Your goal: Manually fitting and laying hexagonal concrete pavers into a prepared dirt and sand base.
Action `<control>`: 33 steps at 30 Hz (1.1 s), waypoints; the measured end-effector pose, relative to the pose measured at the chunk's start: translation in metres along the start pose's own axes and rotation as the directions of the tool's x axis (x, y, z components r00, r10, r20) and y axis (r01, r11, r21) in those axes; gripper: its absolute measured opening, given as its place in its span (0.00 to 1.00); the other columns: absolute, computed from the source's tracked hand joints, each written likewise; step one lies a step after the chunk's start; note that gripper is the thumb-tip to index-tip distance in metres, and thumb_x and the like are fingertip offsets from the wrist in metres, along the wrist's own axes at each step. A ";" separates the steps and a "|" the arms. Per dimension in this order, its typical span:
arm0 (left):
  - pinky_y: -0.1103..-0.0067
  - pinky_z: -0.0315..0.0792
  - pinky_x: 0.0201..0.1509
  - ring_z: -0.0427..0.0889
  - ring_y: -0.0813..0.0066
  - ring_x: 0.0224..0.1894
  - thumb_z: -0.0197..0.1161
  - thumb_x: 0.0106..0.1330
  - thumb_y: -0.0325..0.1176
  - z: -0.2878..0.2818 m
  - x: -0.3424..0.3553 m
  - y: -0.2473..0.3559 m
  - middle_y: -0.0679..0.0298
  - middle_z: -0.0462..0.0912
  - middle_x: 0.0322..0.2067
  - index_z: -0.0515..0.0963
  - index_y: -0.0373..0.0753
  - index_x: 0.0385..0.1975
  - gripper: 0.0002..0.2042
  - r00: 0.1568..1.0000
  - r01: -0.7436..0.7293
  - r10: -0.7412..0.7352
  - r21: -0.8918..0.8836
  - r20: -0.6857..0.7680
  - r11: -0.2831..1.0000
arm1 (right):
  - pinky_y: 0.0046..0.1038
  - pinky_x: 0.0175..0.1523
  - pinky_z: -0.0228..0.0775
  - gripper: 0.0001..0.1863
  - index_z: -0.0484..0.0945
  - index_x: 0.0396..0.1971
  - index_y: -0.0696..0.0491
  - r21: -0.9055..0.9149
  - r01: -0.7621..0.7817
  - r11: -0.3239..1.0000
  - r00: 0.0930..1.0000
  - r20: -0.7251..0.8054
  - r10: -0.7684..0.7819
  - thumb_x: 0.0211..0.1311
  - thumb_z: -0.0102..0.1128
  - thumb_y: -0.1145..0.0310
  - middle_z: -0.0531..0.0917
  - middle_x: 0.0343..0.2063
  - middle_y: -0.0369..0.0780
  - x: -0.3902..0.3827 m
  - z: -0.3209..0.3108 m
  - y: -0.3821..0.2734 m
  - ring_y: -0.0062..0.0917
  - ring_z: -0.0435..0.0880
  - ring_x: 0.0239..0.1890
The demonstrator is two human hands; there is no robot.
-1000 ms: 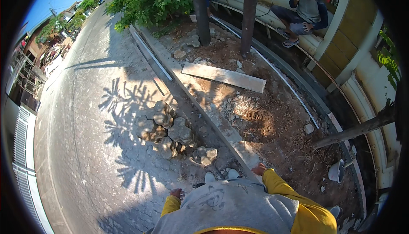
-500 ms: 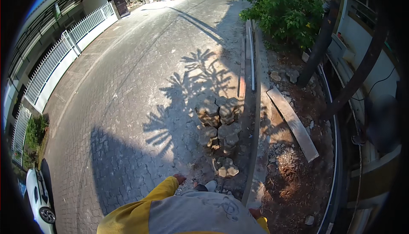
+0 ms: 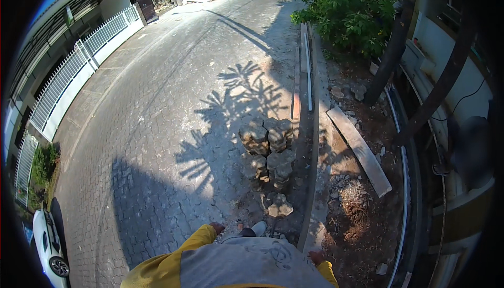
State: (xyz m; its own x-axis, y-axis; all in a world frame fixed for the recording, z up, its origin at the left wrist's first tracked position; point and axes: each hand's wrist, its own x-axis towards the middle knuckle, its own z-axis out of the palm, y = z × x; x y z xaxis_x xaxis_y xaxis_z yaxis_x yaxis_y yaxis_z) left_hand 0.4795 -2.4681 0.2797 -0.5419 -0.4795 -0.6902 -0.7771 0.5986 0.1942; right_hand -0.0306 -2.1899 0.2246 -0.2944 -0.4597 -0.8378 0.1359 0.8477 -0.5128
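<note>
Left hand: we see our left hand (image 3: 216, 228) at the end of a yellow sleeve, hanging beside the body over the paved road (image 3: 157, 130); it holds nothing, and it is too small for us to tell whether the fingers are apart or together.
Right hand: our right hand (image 3: 315, 257) shows only partly at the edge of the grey shirt, above the concrete curb (image 3: 314, 146); it holds nothing that we can see, and we cannot tell how the fingers stand.
Paving blocks: the stack of paving blocks (image 3: 268, 149) stands on the road just beside the curb, ahead of us and well apart from both hands; it lies partly in leaf shadow.
Loose block: a single loose block (image 3: 278, 205) lies nearer to us, between the stack and our shoe (image 3: 258, 228).
Plank: a pale plank (image 3: 359, 149) lies slanted on the bare dirt strip to the right of the curb.
Greenery: a leafy bush (image 3: 346, 10) grows at the far end of the dirt strip, with two tree trunks (image 3: 391, 52) leaning beside it.
Left side: a white fence (image 3: 79, 62) runs along the road, and a white car (image 3: 48, 246) sits at the lower left rim.
</note>
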 end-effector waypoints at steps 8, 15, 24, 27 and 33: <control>0.67 0.75 0.53 0.85 0.58 0.46 0.49 0.68 0.46 -0.033 -0.002 0.031 0.53 0.86 0.44 0.84 0.36 0.41 0.21 0.909 0.332 -0.404 -0.766 0.104 0.551 | 0.37 0.29 0.77 0.33 0.67 0.57 0.65 -0.094 0.064 0.993 0.996 -0.052 -0.070 0.52 0.64 0.67 0.85 0.34 0.49 0.014 0.003 0.022 0.39 0.86 0.28; 0.66 0.76 0.51 0.86 0.58 0.42 0.49 0.69 0.45 -0.020 -0.007 0.018 0.55 0.86 0.43 0.83 0.37 0.44 0.20 0.914 0.329 -0.393 -0.754 0.102 0.569 | 0.38 0.33 0.78 0.21 0.79 0.40 0.66 0.097 -0.048 0.994 0.996 -0.076 0.055 0.48 0.65 0.66 0.86 0.28 0.49 0.037 0.020 0.057 0.38 0.87 0.29; 0.62 0.73 0.58 0.81 0.54 0.53 0.54 0.69 0.47 -0.013 -0.026 -0.010 0.56 0.83 0.50 0.79 0.43 0.52 0.19 0.940 0.249 -0.341 -0.669 -0.007 0.700 | 0.39 0.60 0.72 0.39 0.74 0.52 0.67 -0.268 0.054 0.962 0.999 0.009 -0.053 0.47 0.66 0.50 0.80 0.50 0.60 0.004 0.019 -0.019 0.52 0.78 0.56; 0.62 0.70 0.62 0.77 0.54 0.58 0.56 0.68 0.45 -0.020 0.005 -0.033 0.54 0.81 0.53 0.78 0.44 0.53 0.19 0.991 -0.110 0.097 -0.152 -0.089 0.982 | 0.39 0.57 0.73 0.33 0.78 0.48 0.64 -0.214 0.002 0.977 0.974 -0.219 -0.049 0.48 0.65 0.52 0.81 0.46 0.57 0.015 0.027 0.020 0.46 0.81 0.52; 0.60 0.74 0.58 0.81 0.57 0.54 0.56 0.68 0.42 -0.032 0.008 -0.039 0.54 0.82 0.51 0.78 0.43 0.52 0.16 0.981 -0.175 0.162 -0.116 -0.107 0.978 | 0.38 0.49 0.77 0.25 0.82 0.39 0.63 -0.299 0.115 0.947 0.953 -0.235 -0.189 0.49 0.66 0.56 0.87 0.34 0.51 0.016 0.038 0.035 0.39 0.87 0.37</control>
State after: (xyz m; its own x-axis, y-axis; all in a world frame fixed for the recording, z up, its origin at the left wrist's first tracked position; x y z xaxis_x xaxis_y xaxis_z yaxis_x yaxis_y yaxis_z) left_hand 0.4948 -2.5161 0.2887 -0.6921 -0.4419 -0.5707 -0.7023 0.5948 0.3911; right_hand 0.0057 -2.1779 0.1856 -0.5283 -0.5367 -0.6579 -0.1876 0.8295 -0.5261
